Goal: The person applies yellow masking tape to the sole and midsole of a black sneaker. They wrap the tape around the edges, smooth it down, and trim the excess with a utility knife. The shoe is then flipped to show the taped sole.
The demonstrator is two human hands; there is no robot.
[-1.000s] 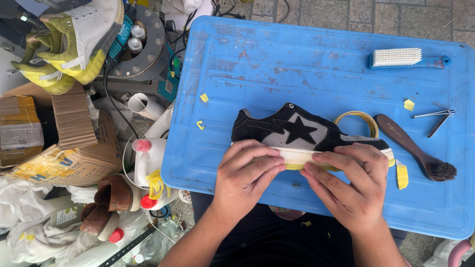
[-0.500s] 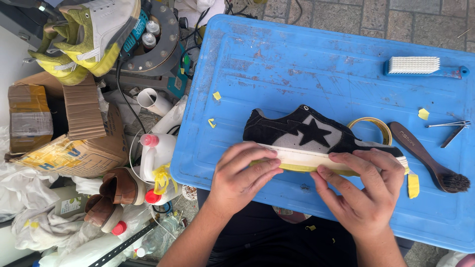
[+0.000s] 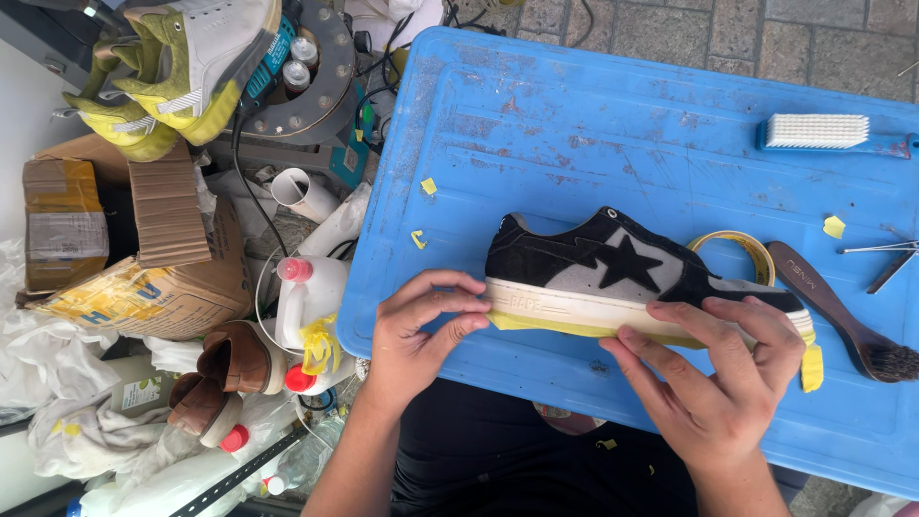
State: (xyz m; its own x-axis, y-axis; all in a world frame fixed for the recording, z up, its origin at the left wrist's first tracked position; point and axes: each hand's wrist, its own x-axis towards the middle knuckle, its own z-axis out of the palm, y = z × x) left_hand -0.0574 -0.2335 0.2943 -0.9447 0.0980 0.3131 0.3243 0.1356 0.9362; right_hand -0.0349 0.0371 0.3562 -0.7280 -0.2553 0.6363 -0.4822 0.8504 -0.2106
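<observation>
A person is pressing yellow tape (image 3: 574, 327) along the white sole of a black sneaker (image 3: 613, 263) lying on its side on a blue table (image 3: 593, 124). The left hand (image 3: 416, 325) is at the heel, thumb and forefinger pinching the tape's end against the sole. The right hand (image 3: 713, 378) is lying flat over the toe half, fingers spread and pressing down. Judged from here, the strip will sit best if it is being smoothed outward from the heel, edge kept level with the sole line, no wrinkles trapped. A tape roll (image 3: 737, 251) is sitting just behind the shoe, a dark brush (image 3: 833, 311) near it, a white brush (image 3: 823, 132) well apart. Compared with half a second earlier, both hands are holding the same spots; only the camera view is shifting slightly.
</observation>
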